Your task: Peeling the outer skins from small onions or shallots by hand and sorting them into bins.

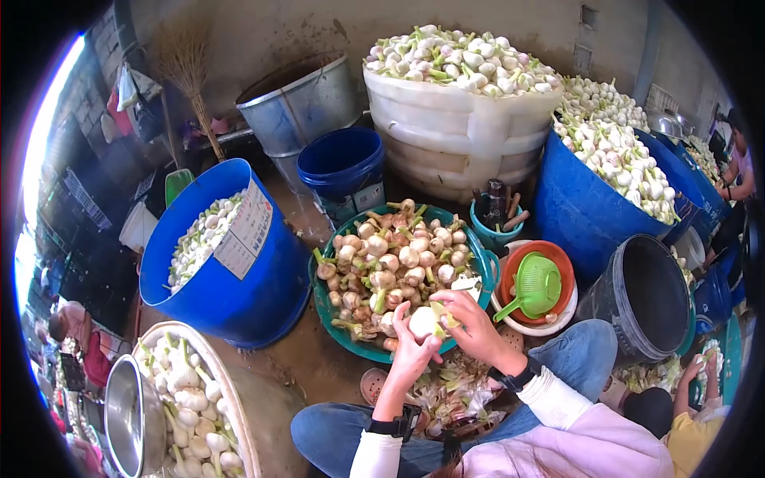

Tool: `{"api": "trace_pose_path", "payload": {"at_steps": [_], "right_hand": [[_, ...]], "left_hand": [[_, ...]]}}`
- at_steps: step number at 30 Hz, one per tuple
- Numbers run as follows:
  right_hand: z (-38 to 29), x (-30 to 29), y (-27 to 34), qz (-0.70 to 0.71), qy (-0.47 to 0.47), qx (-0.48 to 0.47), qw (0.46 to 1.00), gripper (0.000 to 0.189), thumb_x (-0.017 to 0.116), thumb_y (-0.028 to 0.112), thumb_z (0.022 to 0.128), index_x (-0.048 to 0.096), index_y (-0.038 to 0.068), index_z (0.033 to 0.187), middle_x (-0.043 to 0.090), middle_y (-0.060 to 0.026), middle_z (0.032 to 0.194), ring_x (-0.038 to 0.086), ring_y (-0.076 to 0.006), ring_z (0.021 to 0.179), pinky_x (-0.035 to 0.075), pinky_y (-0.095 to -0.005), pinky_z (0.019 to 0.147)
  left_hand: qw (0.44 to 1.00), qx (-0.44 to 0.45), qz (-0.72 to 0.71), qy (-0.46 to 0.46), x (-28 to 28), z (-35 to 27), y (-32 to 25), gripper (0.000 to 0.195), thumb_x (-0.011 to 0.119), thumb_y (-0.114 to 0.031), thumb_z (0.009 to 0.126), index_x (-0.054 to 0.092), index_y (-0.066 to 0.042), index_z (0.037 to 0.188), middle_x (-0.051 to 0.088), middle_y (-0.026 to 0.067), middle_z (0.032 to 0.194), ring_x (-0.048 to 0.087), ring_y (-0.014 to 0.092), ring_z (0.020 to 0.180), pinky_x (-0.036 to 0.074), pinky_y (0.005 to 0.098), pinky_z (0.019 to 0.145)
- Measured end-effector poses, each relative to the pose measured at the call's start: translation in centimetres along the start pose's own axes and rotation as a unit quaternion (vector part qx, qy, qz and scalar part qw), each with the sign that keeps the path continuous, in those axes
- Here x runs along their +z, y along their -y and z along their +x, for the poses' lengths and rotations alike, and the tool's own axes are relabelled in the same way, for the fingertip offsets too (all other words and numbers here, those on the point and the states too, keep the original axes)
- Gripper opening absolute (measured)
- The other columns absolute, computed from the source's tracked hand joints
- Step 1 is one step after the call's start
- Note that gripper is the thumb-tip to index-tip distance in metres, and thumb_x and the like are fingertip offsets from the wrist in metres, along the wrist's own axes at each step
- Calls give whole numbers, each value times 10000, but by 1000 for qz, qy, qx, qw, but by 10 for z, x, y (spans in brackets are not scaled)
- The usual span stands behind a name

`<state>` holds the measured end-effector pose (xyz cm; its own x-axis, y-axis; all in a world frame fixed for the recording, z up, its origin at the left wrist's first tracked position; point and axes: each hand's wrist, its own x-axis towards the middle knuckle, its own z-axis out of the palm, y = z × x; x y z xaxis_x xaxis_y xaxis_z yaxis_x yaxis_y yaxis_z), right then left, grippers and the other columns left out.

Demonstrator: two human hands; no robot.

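Between my two hands is a white garlic bulb (423, 321), partly stripped of its outer skin. My left hand (406, 343) grips the bulb from its left side and below. With bent fingers my right hand (469, 319) pinches a pale green strip of garlic skin (445, 315) at the bulb's right side. Below and beyond the hands stands a green basin (323, 299) heaped with brownish unpeeled garlic bulbs (382, 257). Loose garlic peelings (457, 394) lie on the floor between my legs.
A blue barrel (281, 287) holds peeled garlic at left; a large white tub (454, 125) heaped with garlic stands behind. To the right are a green strainer (538, 284) in a red bowl (513, 263), a teal tool pot (496, 236) and a black bucket (651, 293). A co-worker's hands (702, 376) show at far right.
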<state>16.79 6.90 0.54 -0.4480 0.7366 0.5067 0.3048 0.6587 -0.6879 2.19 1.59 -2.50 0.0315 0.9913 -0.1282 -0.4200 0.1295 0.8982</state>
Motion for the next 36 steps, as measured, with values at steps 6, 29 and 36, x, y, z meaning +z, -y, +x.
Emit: {"api": "trace_pose_path", "payload": {"at_steps": [6, 29, 36], "right_hand": [[8, -5, 13, 87, 8, 46, 995, 276, 485, 83, 810, 542, -7, 1064, 576, -149, 1012, 573, -304, 892, 456, -338, 768], [17, -51, 11, 671, 28, 310, 672, 299, 414, 323, 869, 362, 140, 638, 310, 60, 491, 324, -61, 433, 271, -201, 378], [-66, -17, -19, 113, 340, 176, 917, 288, 465, 315, 848, 515, 59, 724, 546, -77, 660, 550, -168, 602, 461, -350, 597]], "left_hand": [[982, 102, 152, -41, 12, -6, -9, 878, 726, -205, 675, 96, -74, 1272, 330, 150, 1148, 539, 162, 691, 471, 213, 468], [949, 0, -285, -136, -21, 16, -2, 268, 298, -235, 942, 414, -54, 1103, 526, 126, 1066, 517, 285, 1014, 428, 440, 888], [903, -18, -359, -236, -32, 19, -1, 287, 300, -239, 938, 398, -45, 1125, 531, 147, 1070, 537, 294, 987, 455, 423, 846]]}}
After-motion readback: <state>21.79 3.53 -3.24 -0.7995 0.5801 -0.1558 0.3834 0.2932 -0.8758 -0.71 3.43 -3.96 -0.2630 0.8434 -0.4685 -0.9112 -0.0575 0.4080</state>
